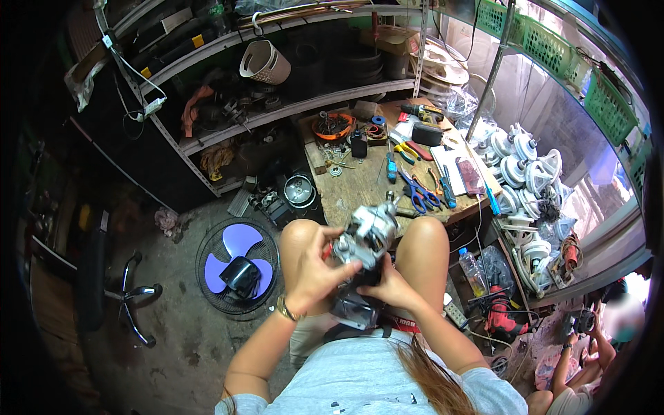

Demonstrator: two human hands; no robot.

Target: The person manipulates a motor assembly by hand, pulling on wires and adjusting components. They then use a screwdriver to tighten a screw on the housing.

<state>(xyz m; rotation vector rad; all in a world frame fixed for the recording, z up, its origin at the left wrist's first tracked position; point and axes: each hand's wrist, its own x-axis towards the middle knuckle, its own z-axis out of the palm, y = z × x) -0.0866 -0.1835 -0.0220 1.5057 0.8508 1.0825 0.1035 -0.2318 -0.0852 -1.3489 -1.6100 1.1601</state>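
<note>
Grasping a motor point(370, 232) from both sides, left hand point(319, 268) and right hand point(395, 285) should support it firmly; a bench point(344, 192) lies beyond.

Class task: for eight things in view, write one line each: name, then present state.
Motor assembly: held above the lap
Left hand: gripping the motor assembly
Right hand: gripping the motor assembly
Purple-bladed fan: on the floor, blades apparently still
Orange bowl: objects inside
Clear bottle: capped
Beige basket: hanging from a hook
Red power drill: set down, unheld
</note>
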